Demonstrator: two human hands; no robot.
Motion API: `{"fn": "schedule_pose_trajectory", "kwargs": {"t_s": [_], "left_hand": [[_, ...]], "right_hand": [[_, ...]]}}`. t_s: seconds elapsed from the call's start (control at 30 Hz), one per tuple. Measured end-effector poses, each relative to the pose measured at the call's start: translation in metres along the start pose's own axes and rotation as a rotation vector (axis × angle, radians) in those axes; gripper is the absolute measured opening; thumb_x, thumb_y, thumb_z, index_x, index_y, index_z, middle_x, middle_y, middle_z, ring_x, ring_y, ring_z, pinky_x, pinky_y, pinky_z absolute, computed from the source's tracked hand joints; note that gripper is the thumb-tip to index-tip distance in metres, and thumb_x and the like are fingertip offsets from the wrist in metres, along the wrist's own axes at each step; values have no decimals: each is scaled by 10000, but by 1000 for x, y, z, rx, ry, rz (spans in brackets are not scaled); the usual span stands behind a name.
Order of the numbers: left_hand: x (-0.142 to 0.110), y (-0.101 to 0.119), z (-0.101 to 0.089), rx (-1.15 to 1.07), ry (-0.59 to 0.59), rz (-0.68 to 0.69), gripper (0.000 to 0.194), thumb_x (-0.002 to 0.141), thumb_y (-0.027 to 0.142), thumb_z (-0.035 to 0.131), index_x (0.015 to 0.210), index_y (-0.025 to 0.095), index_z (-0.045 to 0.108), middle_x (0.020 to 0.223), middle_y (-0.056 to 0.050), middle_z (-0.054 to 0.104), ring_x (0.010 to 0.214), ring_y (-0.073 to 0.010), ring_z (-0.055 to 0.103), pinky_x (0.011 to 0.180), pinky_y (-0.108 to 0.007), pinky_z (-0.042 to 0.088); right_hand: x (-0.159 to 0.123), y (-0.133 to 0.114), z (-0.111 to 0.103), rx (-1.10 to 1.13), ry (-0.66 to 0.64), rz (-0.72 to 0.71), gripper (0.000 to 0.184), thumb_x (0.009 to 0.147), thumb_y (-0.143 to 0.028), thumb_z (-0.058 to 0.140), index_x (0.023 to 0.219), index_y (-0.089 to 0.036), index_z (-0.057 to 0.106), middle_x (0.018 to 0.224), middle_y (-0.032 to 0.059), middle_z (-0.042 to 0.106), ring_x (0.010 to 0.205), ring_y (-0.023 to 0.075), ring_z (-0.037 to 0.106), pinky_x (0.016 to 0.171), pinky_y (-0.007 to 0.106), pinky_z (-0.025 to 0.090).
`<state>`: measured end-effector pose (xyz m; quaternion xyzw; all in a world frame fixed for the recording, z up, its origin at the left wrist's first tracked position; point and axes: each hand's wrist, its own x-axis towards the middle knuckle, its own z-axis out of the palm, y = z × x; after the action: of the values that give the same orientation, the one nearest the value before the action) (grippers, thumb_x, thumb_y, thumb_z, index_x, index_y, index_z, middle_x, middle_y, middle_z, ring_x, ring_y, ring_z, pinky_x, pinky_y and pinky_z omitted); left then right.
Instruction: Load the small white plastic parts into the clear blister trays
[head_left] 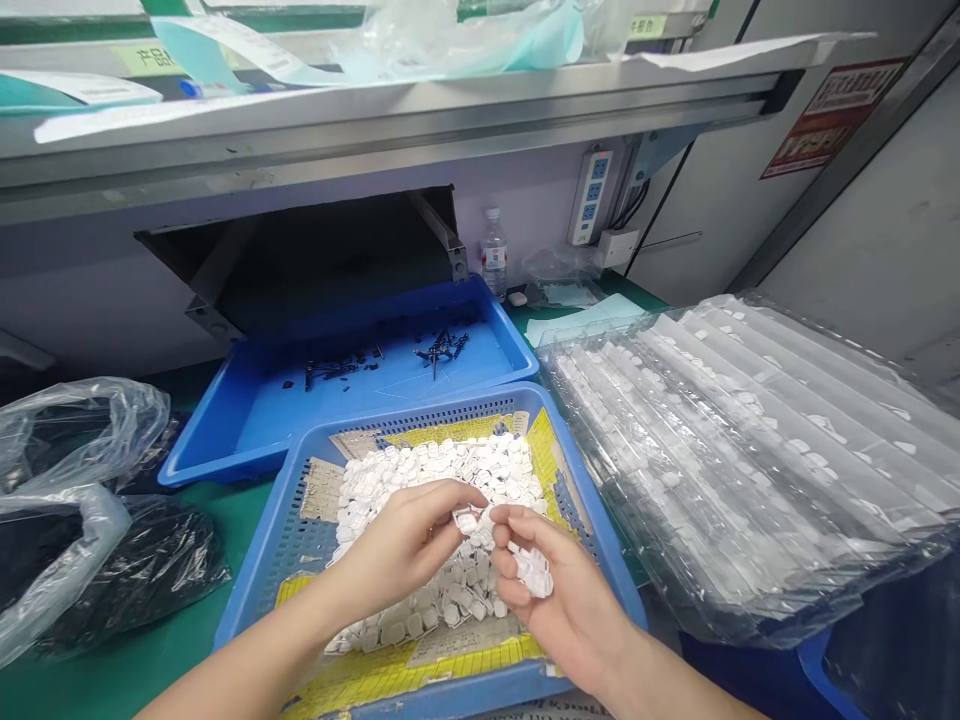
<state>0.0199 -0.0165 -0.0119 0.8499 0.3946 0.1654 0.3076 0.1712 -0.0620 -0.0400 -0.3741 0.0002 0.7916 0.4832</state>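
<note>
Head view: pinching white piece (466, 521) with left hand (416, 530), clamping white cluster (534, 573) in right hand (566, 605), over blue basket (286, 535) of white parts (442, 462).

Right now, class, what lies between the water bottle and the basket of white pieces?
The right end of the blue tray lies between bottle and basket in the head view.

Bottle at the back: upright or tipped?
Upright. The bottle stands with its cap at the top, near the far right corner of the blue tray.
</note>
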Motion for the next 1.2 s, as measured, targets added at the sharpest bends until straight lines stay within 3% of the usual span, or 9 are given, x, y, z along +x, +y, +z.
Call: {"fn": "schedule_pose_trajectory", "kwargs": {"t_s": [0.1, 0.27, 0.37, 0.6, 0.73, 0.83, 1.0, 1.1, 1.2], "left_hand": [[1, 0, 2, -7, -2, 18, 255, 764, 75, 374, 917, 191, 542, 834, 4, 625, 732, -117, 565, 671, -218, 443], [1, -3, 5, 5, -8, 68, 236, 792, 95, 409, 981, 175, 527, 869, -20, 617, 760, -123, 562, 695, -227, 440], [-1, -4, 6, 15, -33, 92, 207, 822, 210, 480, 1024, 175, 510, 856, -27, 613, 725, -126, 560, 672, -225, 438], [-7, -4, 16, 22, 27, 181, 560, 689, 522, 578, 1115, 213, 386, 667, 30, 571, 544, -120, 528, 528, -203, 396], [-10, -5, 25, -55, 68, 238, 727, 580, 561, 652, 1154, 244, 340, 603, 59, 487, 479, -114, 481, 480, -209, 345], [-9, -3, 25, -343, 73, 85, 737, 554, 631, 612, 1140, 256, 368, 636, 48, 454, 491, -107, 460, 476, -210, 340], [0, 3, 15, -1060, 45, -332, 503, 784, 618, 315, 1035, 200, 435, 711, -3, 464, 488, -89, 427, 376, -166, 271], [4, 6, 8, -1301, 43, -388, 432, 847, 511, 301, 980, 149, 493, 794, -51, 489, 639, -135, 491, 511, -223, 406], [5, 7, 3, -1420, 42, -364, 293, 836, 338, 385, 984, 123, 519, 895, -87, 505, 789, -185, 510, 715, -317, 430]], "right_hand": [[-1, 1, 1, -86, -54, -4, 77, 703, -201, 594, 743, -136, 608, 635, -18, 463, 427, 21, 358, 339, 140, 198], [-3, 3, 2, -184, -99, 5, 164, 715, -295, 618, 751, -140, 581, 659, -25, 460, 444, 11, 361, 354, 134, 214], [-3, 5, 2, -200, -87, 39, 209, 719, -346, 606, 745, -144, 564, 648, -28, 461, 444, 17, 375, 358, 138, 236], [-2, 5, 8, -241, -51, 144, 204, 797, -295, 457, 732, -142, 575, 647, -9, 501, 473, 68, 452, 408, 186, 357], [-4, 4, 9, -230, -79, 181, 196, 771, -279, 474, 766, -125, 595, 738, 32, 549, 621, 102, 519, 530, 213, 436], [-4, 4, 8, -207, -132, 205, 197, 757, -294, 495, 773, -127, 599, 725, 41, 570, 596, 113, 539, 496, 212, 434], [-3, 1, 6, -123, -71, 147, 156, 752, -271, 521, 696, -138, 579, 614, 15, 549, 550, 113, 550, 449, 189, 412], [-3, -1, 5, -100, -26, 89, 149, 731, -256, 557, 643, -136, 572, 654, 25, 566, 575, 103, 549, 470, 181, 423], [-3, -1, 5, -73, 23, 46, 118, 713, -253, 580, 702, -139, 610, 788, 36, 580, 641, 115, 565, 497, 190, 442]]}}
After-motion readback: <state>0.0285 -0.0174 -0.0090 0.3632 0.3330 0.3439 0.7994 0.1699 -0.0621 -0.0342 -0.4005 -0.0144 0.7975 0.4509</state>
